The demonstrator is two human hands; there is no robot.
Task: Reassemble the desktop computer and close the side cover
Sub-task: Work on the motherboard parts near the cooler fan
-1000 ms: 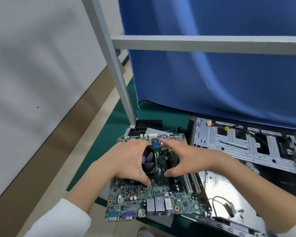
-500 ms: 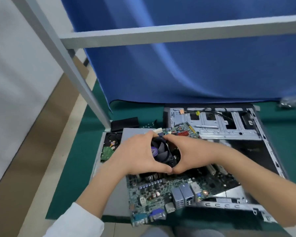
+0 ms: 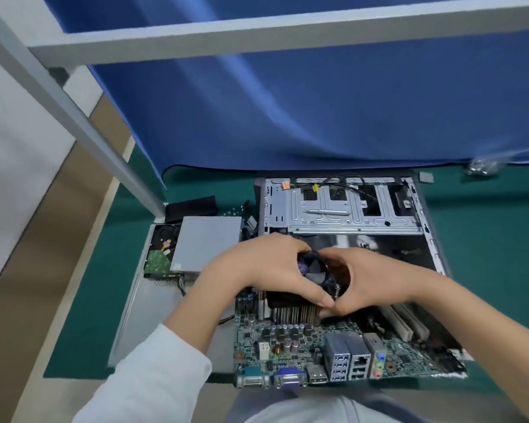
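We take the open case as our landmark. The motherboard hangs over its near edge, the port row toward us, its far part over the case floor. Our left hand and right hand both curl around the cooler fan on the board's heatsink, thumbs nearly touching, carrying the board by it. Left of the case lie a drive and a grey box on a panel. The risk, we judge: 2 hands on the cooler alone could strain its mounts, or the board could tilt and scrape the case edge.
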